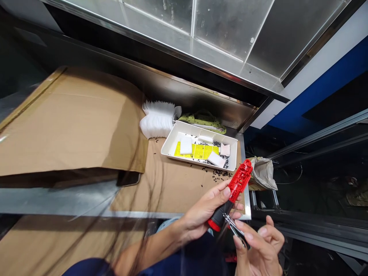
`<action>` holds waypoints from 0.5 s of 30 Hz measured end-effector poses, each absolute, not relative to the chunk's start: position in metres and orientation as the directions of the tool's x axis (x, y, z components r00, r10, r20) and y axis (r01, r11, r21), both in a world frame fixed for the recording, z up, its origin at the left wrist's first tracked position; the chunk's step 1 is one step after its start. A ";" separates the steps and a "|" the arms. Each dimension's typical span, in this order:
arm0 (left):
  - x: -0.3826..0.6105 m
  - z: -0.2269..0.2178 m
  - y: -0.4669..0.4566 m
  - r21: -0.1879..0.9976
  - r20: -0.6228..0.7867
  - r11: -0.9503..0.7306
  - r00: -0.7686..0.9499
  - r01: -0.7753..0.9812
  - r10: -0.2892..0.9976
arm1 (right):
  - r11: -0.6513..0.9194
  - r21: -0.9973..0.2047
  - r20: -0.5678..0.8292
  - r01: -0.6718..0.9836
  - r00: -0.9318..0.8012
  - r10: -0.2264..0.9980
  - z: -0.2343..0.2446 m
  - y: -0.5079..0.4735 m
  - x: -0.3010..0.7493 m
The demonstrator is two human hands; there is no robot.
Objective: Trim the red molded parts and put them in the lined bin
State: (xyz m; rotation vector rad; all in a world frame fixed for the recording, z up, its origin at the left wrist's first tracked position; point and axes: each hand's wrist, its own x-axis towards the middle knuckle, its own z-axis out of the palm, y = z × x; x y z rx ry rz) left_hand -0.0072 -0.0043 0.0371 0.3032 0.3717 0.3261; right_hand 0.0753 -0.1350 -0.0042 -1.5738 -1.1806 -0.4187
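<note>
My left hand [201,212] is wrapped round a red and black tool [234,191] that points up and to the right over the bench's right end. Just below it, my right hand [260,245] pinches a small metal piece [234,228] at the tool's black lower end. Both hands hover at the bench's front right corner, near the white tray [172,143].
The white tray holds yellow labels [198,151], white blocks and small dark bits; more bits lie on the cardboard [172,184]. A white foam stack [158,120] stands behind. A large cardboard sheet [69,122] covers the left. A crumpled paper bag [263,172] sits right.
</note>
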 end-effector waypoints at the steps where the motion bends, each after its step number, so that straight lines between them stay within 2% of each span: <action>1: -0.008 0.038 -0.005 0.336 -0.305 0.908 0.884 -0.249 0.355 | 0.083 -0.536 0.769 0.840 0.446 0.457 -0.007 -0.138 0.078; 5: -0.009 0.039 -0.005 0.297 -0.329 0.927 0.886 -0.230 0.325 | 0.151 -0.581 0.800 0.800 0.526 0.289 -0.013 -0.147 0.087; 6: -0.009 0.039 -0.005 0.289 -0.333 0.928 0.885 -0.234 0.327 | 0.154 -0.584 0.797 0.797 0.527 0.293 -0.012 -0.147 0.088; 10: -0.009 0.038 -0.005 0.295 -0.316 0.924 0.888 -0.244 0.335 | 0.135 -0.555 0.764 0.821 0.440 0.472 -0.006 -0.145 0.084; 15: -0.008 0.038 -0.005 0.307 -0.320 0.921 0.885 -0.242 0.339 | 0.126 -0.534 0.766 0.836 0.415 0.492 -0.001 -0.139 0.079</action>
